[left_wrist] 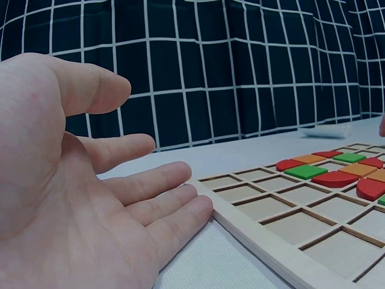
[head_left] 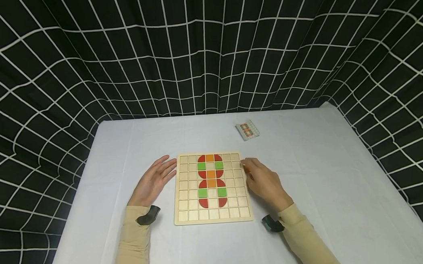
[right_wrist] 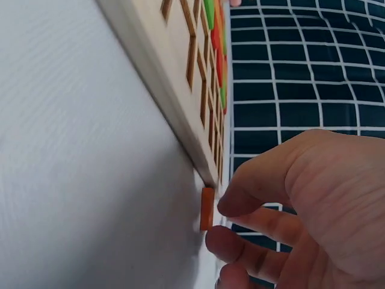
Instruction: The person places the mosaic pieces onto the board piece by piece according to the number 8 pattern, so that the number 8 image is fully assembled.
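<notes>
Hands flanked wooden grid board [head_left: 214, 216] on white tablecloth [head_left: 331, 189]. Left hand [head_left: 153, 182] lay flat with fingers spread, fingertips [left_wrist: 192, 208] touching board's left edge. Right hand [head_left: 263, 181] sat at board's right edge, curled fingers [right_wrist: 240, 198] pinching small orange tile [right_wrist: 207, 209] against cloth. Pattern card [head_left: 247, 130] lay further back.

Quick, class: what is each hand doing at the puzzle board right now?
Left hand: open, fingertips at the wooden board's left edge, holding nothing.
Right hand: fingers curled by an orange piece; grip cannot be told.
</notes>
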{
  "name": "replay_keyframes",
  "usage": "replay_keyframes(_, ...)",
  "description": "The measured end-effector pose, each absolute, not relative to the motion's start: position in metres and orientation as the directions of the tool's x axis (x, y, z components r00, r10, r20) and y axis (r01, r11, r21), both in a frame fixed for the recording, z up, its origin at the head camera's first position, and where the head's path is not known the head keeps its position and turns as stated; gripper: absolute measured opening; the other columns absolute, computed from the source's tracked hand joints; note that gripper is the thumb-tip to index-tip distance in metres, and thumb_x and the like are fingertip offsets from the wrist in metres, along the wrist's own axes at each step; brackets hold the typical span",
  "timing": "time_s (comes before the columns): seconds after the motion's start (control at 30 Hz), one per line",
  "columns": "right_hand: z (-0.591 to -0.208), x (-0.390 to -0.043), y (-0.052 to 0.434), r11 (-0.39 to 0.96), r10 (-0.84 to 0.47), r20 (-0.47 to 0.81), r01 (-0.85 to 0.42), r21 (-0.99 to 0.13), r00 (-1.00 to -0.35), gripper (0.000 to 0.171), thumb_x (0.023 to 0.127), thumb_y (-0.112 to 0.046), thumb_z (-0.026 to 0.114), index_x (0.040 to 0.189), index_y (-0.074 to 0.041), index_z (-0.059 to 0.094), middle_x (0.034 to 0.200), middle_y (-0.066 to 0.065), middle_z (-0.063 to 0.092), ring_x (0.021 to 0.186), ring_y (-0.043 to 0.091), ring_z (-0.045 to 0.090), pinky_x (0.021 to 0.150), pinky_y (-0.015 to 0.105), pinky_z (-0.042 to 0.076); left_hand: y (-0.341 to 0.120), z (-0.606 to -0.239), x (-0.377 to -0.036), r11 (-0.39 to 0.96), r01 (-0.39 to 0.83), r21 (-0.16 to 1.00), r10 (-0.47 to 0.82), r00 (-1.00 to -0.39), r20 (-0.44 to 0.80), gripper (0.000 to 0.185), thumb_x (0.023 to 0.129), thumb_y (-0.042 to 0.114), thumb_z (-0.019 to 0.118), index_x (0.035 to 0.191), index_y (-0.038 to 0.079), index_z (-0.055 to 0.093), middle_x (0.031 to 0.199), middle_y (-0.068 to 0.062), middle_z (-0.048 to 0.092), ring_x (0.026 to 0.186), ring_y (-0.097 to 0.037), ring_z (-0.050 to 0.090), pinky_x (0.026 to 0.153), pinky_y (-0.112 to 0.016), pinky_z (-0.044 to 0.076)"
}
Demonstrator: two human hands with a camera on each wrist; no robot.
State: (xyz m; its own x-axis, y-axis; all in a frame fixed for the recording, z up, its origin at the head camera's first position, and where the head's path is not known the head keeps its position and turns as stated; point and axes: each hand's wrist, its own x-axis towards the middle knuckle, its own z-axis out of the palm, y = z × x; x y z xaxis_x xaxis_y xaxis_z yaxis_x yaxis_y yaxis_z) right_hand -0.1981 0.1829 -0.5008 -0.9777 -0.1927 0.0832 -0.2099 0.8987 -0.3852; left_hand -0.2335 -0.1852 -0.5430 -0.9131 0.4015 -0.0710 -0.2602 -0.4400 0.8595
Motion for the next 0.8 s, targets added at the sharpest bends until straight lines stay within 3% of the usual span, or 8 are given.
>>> replay_keyframes(0.23, -0.504, -0.2, 0.187, 0.928, -0.155, 0.068, -0.169, -0.332, -0.986, 0.046, 0.093, -0.006, 0.066, 0.139, -0.008, 0.059, 0.131, 0.012, 0.067, 0.113, 0.032, 0.067, 0.076, 0.05, 0.064, -0.185, -0.543, -0.234, -0.44, -0.264, 0.858, 0.402, -0.913, -0.075, 0.055, 0.114, 0.023, 0.024, 0.162, 0.002, 0.007, 0.166, -0.027, 0.018, 0.157, -0.037, 0.019, 0.124, -0.032, 0.037)
replay_keyframes(0.57, -0.509, -0.204, 0.193, 0.94, -0.196, 0.145, -0.228, -0.254, -0.97, 0.041, 0.092, -0.006, 0.071, 0.132, -0.007, 0.064, 0.11, 0.011, 0.07, 0.092, 0.028, 0.065, 0.062, 0.038, 0.058, -0.186, -0.544, -0.234, -0.441, -0.263, 0.858, 0.407, -0.911, -0.07, 0.054, 0.114, 0.023, 0.023, 0.161, 0.002, 0.007, 0.166, -0.027, 0.017, 0.157, -0.037, 0.018, 0.125, -0.034, 0.036)
replay_keyframes(0.8, -0.509, -0.205, 0.197, 0.93, -0.193, 0.168, -0.235, -0.281, -0.967, 0.033, 0.089, -0.004, 0.073, 0.122, -0.005, 0.068, 0.097, 0.009, 0.063, 0.08, 0.022, 0.057, 0.055, 0.032, 0.05, -0.186, -0.545, -0.235, -0.433, -0.26, 0.863, 0.404, -0.912, -0.072, 0.054, 0.114, 0.023, 0.023, 0.161, 0.002, 0.007, 0.166, -0.027, 0.018, 0.157, -0.037, 0.019, 0.124, -0.033, 0.037)
